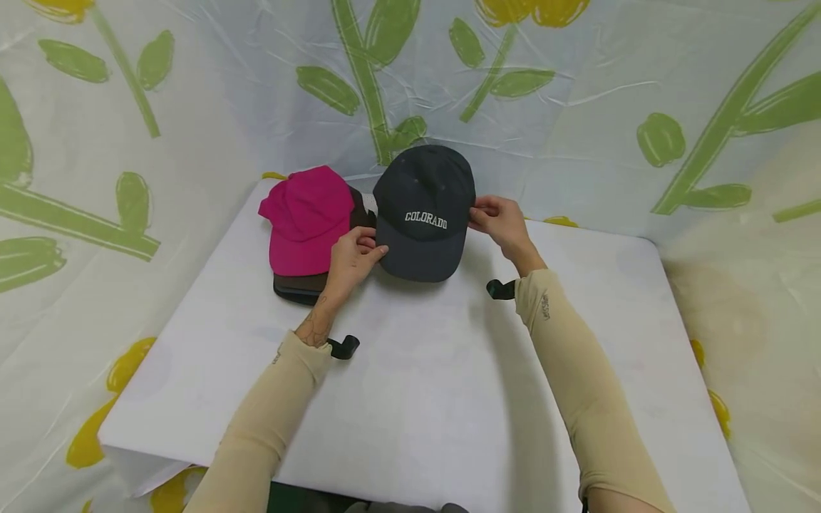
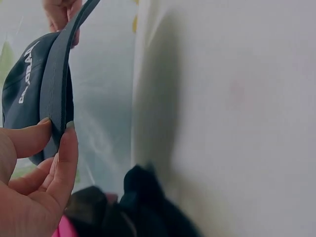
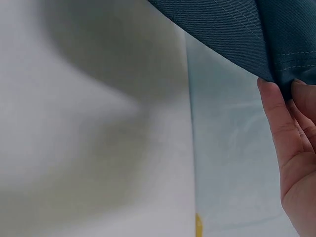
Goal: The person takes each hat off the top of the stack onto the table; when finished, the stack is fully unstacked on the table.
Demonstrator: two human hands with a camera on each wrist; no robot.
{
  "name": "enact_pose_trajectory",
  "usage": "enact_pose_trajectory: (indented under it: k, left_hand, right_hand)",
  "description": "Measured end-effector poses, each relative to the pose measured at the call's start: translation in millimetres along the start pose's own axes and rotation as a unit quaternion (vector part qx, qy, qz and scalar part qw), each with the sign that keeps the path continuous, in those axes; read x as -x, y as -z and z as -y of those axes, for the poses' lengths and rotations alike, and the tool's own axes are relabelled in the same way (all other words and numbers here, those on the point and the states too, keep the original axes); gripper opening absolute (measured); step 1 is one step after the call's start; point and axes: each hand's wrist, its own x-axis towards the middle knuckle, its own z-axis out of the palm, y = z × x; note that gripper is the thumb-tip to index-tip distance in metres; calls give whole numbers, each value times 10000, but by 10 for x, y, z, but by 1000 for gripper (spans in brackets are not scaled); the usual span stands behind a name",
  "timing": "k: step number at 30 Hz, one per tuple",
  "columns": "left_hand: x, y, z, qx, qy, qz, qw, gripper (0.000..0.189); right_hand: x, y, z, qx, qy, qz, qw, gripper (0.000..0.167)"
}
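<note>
A dark navy baseball cap (image 1: pixel 426 249) with white COLORADO lettering is held up over the far part of the table, its front facing me. My left hand (image 1: pixel 354 260) pinches the edge of its brim between thumb and fingers, as the left wrist view also shows at the brim (image 2: pixel 57 84). On the other side my right hand (image 1: pixel 502 222) pinches the cap's lower edge near the brim's corner, thumb on one face and fingers on the other. Left of the navy cap, a bright pink cap (image 1: pixel 308 214) tops a stack of darker caps (image 1: pixel 298 288).
The stack and the held cap are at the back of a white-covered table (image 1: pixel 410 399). Behind it hangs a pale curtain (image 1: pixel 577 142) printed with green leaves and yellow flowers. Black camera mounts (image 1: pixel 344 347) stick out from both sleeved wrists.
</note>
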Motion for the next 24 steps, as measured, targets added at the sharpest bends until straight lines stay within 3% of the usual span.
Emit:
enact_pose_trajectory:
  k: [17,24]
  left_hand:
    - [-74,-418,-20,-264,70,397,9988,40]
    - [-60,-545,-78,-72,-4,553,9984,40]
  right_hand:
    - [135,343,-203,187,-346,-301,9988,29]
    - [172,473,-272,499,-468,-415,9968,30]
